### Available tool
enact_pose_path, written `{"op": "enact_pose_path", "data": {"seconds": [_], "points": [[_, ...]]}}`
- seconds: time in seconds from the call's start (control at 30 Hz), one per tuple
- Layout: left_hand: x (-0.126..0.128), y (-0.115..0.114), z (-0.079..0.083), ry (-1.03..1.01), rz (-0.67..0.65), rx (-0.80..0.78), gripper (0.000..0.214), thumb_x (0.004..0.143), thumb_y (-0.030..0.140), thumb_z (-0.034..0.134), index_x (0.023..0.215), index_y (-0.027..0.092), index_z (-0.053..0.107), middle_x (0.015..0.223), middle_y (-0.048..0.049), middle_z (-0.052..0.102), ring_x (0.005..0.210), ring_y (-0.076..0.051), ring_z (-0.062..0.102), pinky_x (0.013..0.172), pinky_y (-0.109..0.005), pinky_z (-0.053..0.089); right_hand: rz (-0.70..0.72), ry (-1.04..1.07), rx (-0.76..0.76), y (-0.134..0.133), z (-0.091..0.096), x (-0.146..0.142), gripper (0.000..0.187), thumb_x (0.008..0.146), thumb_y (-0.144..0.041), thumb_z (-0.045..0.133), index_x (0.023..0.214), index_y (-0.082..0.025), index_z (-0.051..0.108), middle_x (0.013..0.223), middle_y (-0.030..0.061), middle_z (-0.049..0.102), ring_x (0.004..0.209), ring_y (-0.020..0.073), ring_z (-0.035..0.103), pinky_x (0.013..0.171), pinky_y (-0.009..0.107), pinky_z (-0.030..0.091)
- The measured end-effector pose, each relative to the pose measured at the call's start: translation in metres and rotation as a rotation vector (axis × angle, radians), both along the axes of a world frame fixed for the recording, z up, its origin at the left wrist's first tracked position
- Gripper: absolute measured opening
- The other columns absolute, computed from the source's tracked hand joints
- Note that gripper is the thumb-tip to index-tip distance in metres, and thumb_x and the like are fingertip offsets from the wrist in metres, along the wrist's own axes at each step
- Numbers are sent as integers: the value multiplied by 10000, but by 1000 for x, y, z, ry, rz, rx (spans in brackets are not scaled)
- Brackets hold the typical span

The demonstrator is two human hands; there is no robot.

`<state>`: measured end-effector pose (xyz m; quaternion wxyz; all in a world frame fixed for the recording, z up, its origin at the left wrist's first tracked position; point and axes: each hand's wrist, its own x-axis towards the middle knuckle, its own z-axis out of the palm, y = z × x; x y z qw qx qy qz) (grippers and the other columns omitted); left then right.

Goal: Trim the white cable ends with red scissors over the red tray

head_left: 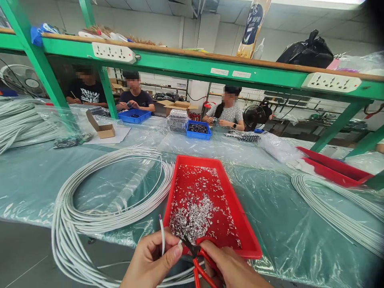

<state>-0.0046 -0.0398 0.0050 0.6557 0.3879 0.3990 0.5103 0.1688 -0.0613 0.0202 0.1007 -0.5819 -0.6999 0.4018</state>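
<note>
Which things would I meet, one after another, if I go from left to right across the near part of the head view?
Left coil, left hand, pliers, right hand, right coil.

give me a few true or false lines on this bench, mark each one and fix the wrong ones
1. The right hand holds red-handled pliers. True.
2. The left hand holds nothing. False: it holds a white cable.
3. A coil lies to the left of the tray. True.
4. That tray is blue. False: it is red.
5. The silver scraps are heaped thickest at the tray's far end. False: they are thickest towards the hands.
6. A black bag sits on the shelf. True.
</note>
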Motion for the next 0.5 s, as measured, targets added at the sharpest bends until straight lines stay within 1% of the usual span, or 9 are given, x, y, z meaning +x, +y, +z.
{"op": "enact_pose_path", "data": {"seconds": [0.07,0.1,0.13,0.23,0.3,0.4,0.5], "points": [[-1,-1,-1,-15,-8,17,243,547,395,792,551,184,671,485,51,489,400,-12,274,573,-160,419,34,57,10,-2,4,0,324,670,-333,614,947,-183,539,817,58,552,729,199,471,661,322,374],[-2,-1,-1,-12,-12,37,233,559,387,786,554,184,673,488,52,489,393,-7,228,553,-154,416,48,84,6,-3,5,0,324,678,-336,610,955,-183,538,825,58,555,727,192,472,663,311,380],[-3,-1,-2,3,-12,66,224,570,379,780,554,181,676,491,47,492,397,-8,222,519,-139,400,56,99,-5,-4,6,0,322,687,-321,600,973,-186,539,829,58,558,725,187,475,662,301,386],[-8,0,-4,89,19,134,204,583,344,767,552,164,677,505,21,518,406,-22,318,387,-109,303,60,78,-21,-7,6,-1,301,744,-297,541,1027,-194,542,840,75,569,722,193,501,655,306,404],[-10,2,-8,116,3,90,214,569,330,771,558,149,658,484,22,517,374,-34,373,347,-122,297,75,47,-4,-7,5,-1,311,778,-309,524,1066,-191,530,874,95,580,745,212,522,672,331,415],[-14,6,-13,116,-10,22,241,569,329,771,578,141,621,460,29,527,355,-55,427,356,-146,351,109,-2,37,-7,5,-1,300,790,-290,536,1073,-188,529,924,107,600,805,238,545,703,352,433],[-18,8,-16,110,-55,56,277,603,376,758,624,131,632,515,11,581,374,-56,485,417,-154,390,119,-45,107,-6,9,-1,322,786,-240,541,1102,-183,540,927,108,617,818,244,563,710,354,444]]}}
